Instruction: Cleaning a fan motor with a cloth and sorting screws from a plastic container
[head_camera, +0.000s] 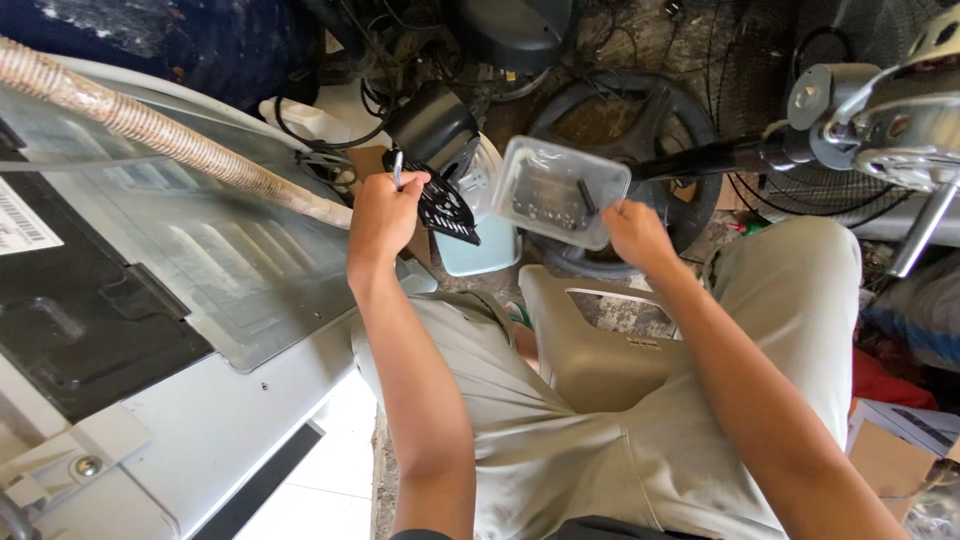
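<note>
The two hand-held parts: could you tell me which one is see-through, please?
The clear plastic container in the right hand is see-through, with small dark parts visible inside. The left hand holds an opaque black perforated piece and a thin tool.

White barcode label (rectangular) on left panel.

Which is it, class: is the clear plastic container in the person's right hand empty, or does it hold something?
It holds something. Through the clear plastic container, gripped at its edge by the right hand, small dark parts show inside.
</note>
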